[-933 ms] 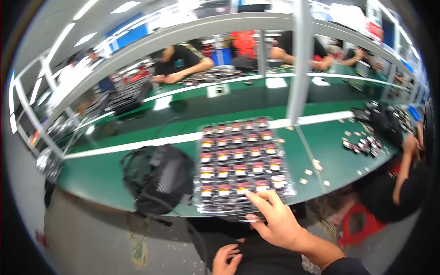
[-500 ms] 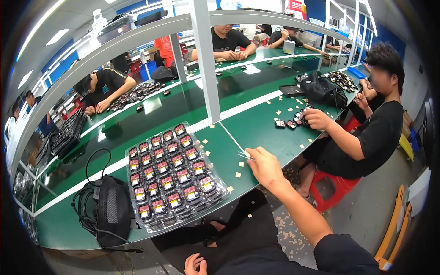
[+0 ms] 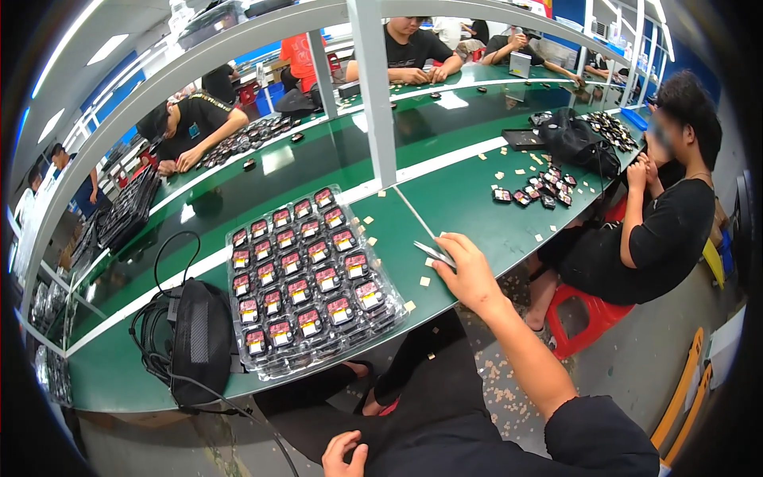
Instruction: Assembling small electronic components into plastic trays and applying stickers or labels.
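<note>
My right hand (image 3: 469, 274) is closed around metal tweezers (image 3: 433, 253) above the green bench top (image 3: 409, 219). Their tips point left and stand slightly apart; I see nothing between them. To the left of that hand lies a stack of clear plastic trays (image 3: 391, 316). Rows of small black square devices (image 3: 298, 290) with red, white and yellow faces fill the top tray. Small beige squares (image 3: 425, 281) are scattered beside the tray and below the tweezers. My left hand (image 3: 345, 455) rests over my dark trousers, loosely curled and holding nothing, its thumb apart from the fingers.
A black mesh pouch (image 3: 199, 342) with cables lies left of the trays. White shelf posts (image 3: 372, 95) rise from the bench. Loose black devices (image 3: 544, 187) and a black bag (image 3: 576, 139) lie near a co-worker seated on a red stool (image 3: 584, 318) at right. Beige squares litter the floor.
The view has shifted slightly. My right hand has turned a little, and the tweezers show more clearly. The co-worker at right has drawn a hand back from the loose devices.
</note>
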Demonstrator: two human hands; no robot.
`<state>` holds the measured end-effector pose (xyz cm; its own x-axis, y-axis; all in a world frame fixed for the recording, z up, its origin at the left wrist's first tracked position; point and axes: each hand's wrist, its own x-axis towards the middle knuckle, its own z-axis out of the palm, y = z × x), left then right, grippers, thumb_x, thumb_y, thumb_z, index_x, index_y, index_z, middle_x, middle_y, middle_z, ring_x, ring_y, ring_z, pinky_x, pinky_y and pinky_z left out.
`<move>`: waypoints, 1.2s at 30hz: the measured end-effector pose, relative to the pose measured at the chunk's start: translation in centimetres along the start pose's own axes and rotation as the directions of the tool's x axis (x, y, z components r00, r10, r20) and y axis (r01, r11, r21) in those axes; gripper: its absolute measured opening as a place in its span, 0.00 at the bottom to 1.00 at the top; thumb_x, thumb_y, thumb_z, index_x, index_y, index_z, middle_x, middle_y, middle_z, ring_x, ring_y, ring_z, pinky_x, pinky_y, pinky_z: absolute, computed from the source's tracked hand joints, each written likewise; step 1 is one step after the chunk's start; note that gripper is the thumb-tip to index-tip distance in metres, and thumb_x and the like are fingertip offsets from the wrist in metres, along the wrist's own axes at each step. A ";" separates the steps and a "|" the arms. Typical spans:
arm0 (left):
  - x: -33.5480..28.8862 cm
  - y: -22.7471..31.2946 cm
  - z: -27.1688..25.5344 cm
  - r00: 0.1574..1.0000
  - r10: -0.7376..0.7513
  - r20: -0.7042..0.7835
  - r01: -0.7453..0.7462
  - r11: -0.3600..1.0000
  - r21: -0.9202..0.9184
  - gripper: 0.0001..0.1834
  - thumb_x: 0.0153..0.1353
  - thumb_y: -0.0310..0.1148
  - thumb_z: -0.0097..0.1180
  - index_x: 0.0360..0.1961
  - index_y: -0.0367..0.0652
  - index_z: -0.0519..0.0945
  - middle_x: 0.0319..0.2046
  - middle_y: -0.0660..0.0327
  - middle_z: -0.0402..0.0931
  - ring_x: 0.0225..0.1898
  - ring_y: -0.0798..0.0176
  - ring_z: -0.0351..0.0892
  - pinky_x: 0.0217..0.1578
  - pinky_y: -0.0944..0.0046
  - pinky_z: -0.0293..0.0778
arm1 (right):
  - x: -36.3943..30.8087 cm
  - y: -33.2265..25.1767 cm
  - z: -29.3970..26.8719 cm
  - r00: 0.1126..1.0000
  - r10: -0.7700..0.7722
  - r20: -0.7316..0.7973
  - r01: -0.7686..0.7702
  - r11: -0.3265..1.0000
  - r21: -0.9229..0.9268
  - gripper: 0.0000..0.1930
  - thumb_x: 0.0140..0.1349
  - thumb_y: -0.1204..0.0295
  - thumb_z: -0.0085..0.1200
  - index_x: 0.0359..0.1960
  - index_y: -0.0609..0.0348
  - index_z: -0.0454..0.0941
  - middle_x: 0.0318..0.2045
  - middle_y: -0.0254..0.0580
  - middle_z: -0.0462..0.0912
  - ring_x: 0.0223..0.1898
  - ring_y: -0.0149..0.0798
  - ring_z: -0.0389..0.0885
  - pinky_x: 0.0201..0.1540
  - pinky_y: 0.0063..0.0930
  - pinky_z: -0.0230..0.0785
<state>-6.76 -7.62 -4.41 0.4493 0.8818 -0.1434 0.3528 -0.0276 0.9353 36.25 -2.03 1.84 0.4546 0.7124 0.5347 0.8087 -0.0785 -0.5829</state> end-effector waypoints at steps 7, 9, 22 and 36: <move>2.3 -7.2 -5.6 0.936 0.182 -0.301 0.128 0.622 0.773 0.23 0.61 0.32 0.67 0.57 0.39 0.78 0.64 0.44 0.68 0.70 0.34 0.62 0.69 0.36 0.58 | 0.2 0.2 0.4 0.999 -0.046 0.010 0.047 0.998 -0.030 0.14 0.60 0.75 0.65 0.46 0.68 0.83 0.54 0.55 0.81 0.56 0.57 0.80 0.60 0.41 0.74; 4.7 -9.2 -7.2 0.919 0.151 -0.364 0.152 0.715 0.682 0.25 0.57 0.35 0.65 0.56 0.37 0.79 0.69 0.39 0.62 0.73 0.30 0.53 0.72 0.35 0.49 | 0.3 0.1 0.1 1.000 -0.002 0.008 0.002 1.000 0.009 0.13 0.60 0.76 0.65 0.45 0.68 0.84 0.53 0.55 0.81 0.54 0.57 0.81 0.59 0.41 0.74; 10.3 -17.0 -18.4 0.584 -0.334 -0.740 0.734 0.607 0.305 0.30 0.63 0.54 0.60 0.57 0.43 0.83 0.62 0.52 0.72 0.67 0.44 0.65 0.64 0.33 0.62 | 11.0 -22.2 -2.1 0.841 -0.440 0.316 0.497 0.859 -0.125 0.31 0.52 0.83 0.63 0.62 0.65 0.74 0.62 0.56 0.74 0.65 0.58 0.72 0.69 0.43 0.62; 9.9 -18.1 -21.9 0.461 -0.458 -0.760 0.841 0.500 0.208 0.22 0.60 0.47 0.54 0.46 0.47 0.89 0.53 0.56 0.80 0.59 0.48 0.73 0.59 0.45 0.66 | 32.8 -66.9 31.3 0.162 -0.984 0.077 0.978 0.171 0.116 0.22 0.65 0.68 0.57 0.59 0.61 0.76 0.58 0.58 0.79 0.61 0.58 0.76 0.66 0.46 0.66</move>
<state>-26.64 11.96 -15.66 -0.5787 0.7769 -0.2481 0.7250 0.6294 0.2797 -14.61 48.38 39.20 -0.7504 0.2464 0.6133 0.5394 0.7646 0.3528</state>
